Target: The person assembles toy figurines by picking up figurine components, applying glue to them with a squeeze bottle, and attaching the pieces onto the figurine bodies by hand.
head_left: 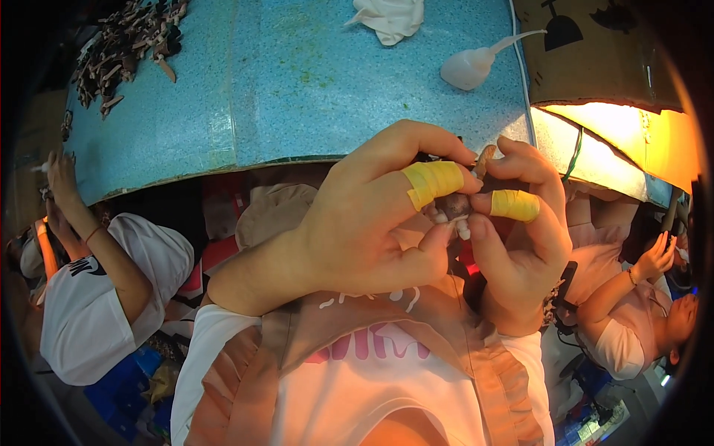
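Just past the near edge of the blue table, my two hands meet around a small figurine-like piece (456, 205), brown with whitish knobs at its lower end. A tan, pointed part (485, 158) sticks up beside it at my right fingertips. My left hand (364, 215) pinches the piece from the left, with yellow tape wrapped round its index finger. From the other side, my right hand (524, 238) grips it between thumb and fingers; one of these fingers also wears yellow tape. Fingertips hide much of the piece, so its exact kind is unclear.
On the blue table (297, 97) lie a heap of small dark and pinkish pieces (130, 56), a white cloth (390, 18) and a white squeeze bottle (468, 68). A cardboard box (595, 63) stands far right above bright light. Co-workers sit at left (111, 290) and right (625, 327).
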Action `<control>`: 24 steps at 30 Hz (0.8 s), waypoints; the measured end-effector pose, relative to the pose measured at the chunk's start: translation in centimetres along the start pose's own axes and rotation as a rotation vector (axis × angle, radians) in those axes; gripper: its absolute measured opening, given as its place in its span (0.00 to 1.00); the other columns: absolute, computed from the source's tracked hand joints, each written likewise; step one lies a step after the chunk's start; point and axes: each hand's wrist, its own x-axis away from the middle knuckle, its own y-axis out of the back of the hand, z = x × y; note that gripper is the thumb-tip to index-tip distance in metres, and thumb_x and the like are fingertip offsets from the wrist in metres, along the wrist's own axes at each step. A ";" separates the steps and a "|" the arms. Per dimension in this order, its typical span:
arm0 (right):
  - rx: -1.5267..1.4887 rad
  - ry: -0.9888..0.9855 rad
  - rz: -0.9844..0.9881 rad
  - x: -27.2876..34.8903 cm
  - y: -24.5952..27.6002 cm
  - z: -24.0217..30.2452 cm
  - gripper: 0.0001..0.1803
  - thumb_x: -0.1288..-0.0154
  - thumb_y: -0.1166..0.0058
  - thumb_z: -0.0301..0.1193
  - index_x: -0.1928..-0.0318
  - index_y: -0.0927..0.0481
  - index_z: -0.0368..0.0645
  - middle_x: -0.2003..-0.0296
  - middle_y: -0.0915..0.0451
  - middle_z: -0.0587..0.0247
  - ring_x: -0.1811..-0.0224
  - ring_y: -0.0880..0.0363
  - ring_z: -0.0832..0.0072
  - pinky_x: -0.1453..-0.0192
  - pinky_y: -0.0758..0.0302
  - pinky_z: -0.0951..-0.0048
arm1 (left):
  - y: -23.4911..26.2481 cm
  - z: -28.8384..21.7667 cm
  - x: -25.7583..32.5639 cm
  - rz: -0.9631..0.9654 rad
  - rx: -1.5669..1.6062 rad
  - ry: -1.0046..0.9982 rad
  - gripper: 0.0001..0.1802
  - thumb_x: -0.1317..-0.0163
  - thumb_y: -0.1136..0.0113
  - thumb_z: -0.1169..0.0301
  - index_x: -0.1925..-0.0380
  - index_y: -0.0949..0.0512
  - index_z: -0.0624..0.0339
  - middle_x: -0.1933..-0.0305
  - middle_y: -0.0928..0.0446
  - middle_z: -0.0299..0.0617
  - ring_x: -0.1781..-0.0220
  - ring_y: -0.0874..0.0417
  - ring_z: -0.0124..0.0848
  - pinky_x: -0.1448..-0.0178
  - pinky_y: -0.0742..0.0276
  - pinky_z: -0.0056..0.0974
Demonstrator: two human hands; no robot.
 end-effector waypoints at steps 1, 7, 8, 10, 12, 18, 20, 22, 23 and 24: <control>0.017 -0.005 0.007 -0.1 0.0 0.0 0.11 0.61 0.39 0.22 0.71 0.22 0.38 0.63 0.26 0.54 0.59 0.28 0.59 0.46 0.32 0.57 | -0.1 0.0 0.0 -0.026 -0.011 -0.005 0.19 0.62 0.43 0.78 0.63 0.25 0.65 0.55 0.29 0.51 0.60 0.23 0.36 0.57 0.25 0.34; 0.041 -0.135 0.030 -0.4 -0.4 0.5 0.10 0.62 0.41 0.20 0.73 0.24 0.37 0.65 0.25 0.54 0.59 0.27 0.60 0.47 0.32 0.59 | -0.3 0.6 0.1 -0.028 -0.035 0.003 0.21 0.66 0.44 0.80 0.64 0.25 0.66 0.56 0.28 0.51 0.61 0.23 0.37 0.58 0.24 0.34; 0.042 -0.137 0.030 -0.4 -0.4 0.4 0.10 0.62 0.41 0.20 0.73 0.24 0.37 0.65 0.25 0.54 0.59 0.27 0.60 0.47 0.32 0.59 | -0.2 0.6 0.0 -0.027 -0.034 0.004 0.21 0.66 0.44 0.80 0.64 0.25 0.66 0.56 0.28 0.51 0.61 0.23 0.37 0.58 0.24 0.34; 0.070 -0.097 0.049 -0.3 -0.6 0.0 0.12 0.61 0.40 0.19 0.71 0.24 0.37 0.65 0.25 0.54 0.59 0.27 0.60 0.49 0.31 0.59 | 0.0 0.6 -0.1 0.009 -0.073 0.011 0.20 0.60 0.43 0.79 0.61 0.26 0.67 0.56 0.28 0.51 0.60 0.23 0.35 0.57 0.25 0.34; -0.003 -0.103 -0.007 -0.3 -0.7 -0.2 0.13 0.60 0.40 0.19 0.69 0.24 0.37 0.64 0.25 0.54 0.59 0.27 0.61 0.49 0.30 0.60 | -0.1 0.6 0.2 -0.039 0.073 0.103 0.19 0.56 0.44 0.79 0.59 0.27 0.67 0.56 0.28 0.49 0.60 0.23 0.33 0.57 0.25 0.33; 0.088 0.170 -0.138 0.5 -0.8 -0.9 0.21 0.57 0.35 0.34 0.61 0.24 0.40 0.57 0.27 0.52 0.57 0.28 0.58 0.52 0.29 0.60 | 0.5 -0.5 -0.3 -0.062 0.977 0.783 0.16 0.41 0.50 0.78 0.52 0.31 0.68 0.49 0.31 0.47 0.53 0.27 0.27 0.51 0.29 0.30; 0.276 0.115 0.052 0.2 -0.6 -0.4 0.29 0.58 0.34 0.32 0.52 0.29 0.38 0.48 0.37 0.49 0.46 0.36 0.57 0.46 0.32 0.62 | 0.7 0.1 0.1 0.113 0.932 0.663 0.22 0.42 0.49 0.79 0.46 0.35 0.66 0.47 0.32 0.48 0.52 0.27 0.27 0.50 0.29 0.30; 0.331 -0.017 0.090 0.4 -1.2 -0.2 0.36 0.62 0.34 0.30 0.48 0.31 0.36 0.43 0.41 0.49 0.38 0.42 0.56 0.40 0.35 0.63 | 0.0 -1.0 0.2 0.011 0.966 0.680 0.25 0.42 0.48 0.79 0.44 0.38 0.65 0.48 0.31 0.48 0.53 0.26 0.27 0.51 0.29 0.30; 0.330 -0.017 0.091 0.4 -1.1 -0.2 0.36 0.62 0.34 0.30 0.48 0.31 0.36 0.43 0.41 0.49 0.38 0.42 0.56 0.40 0.35 0.63 | -0.3 -1.5 0.2 -0.094 0.996 0.695 0.29 0.43 0.46 0.79 0.41 0.41 0.63 0.49 0.30 0.48 0.54 0.25 0.27 0.51 0.29 0.29; 0.303 -0.047 0.069 0.3 -0.9 -0.3 0.35 0.64 0.34 0.33 0.50 0.28 0.38 0.47 0.36 0.51 0.43 0.39 0.54 0.42 0.36 0.60 | -0.2 -1.7 0.1 -0.090 0.998 0.695 0.29 0.43 0.46 0.79 0.41 0.41 0.63 0.49 0.30 0.48 0.54 0.25 0.27 0.51 0.29 0.29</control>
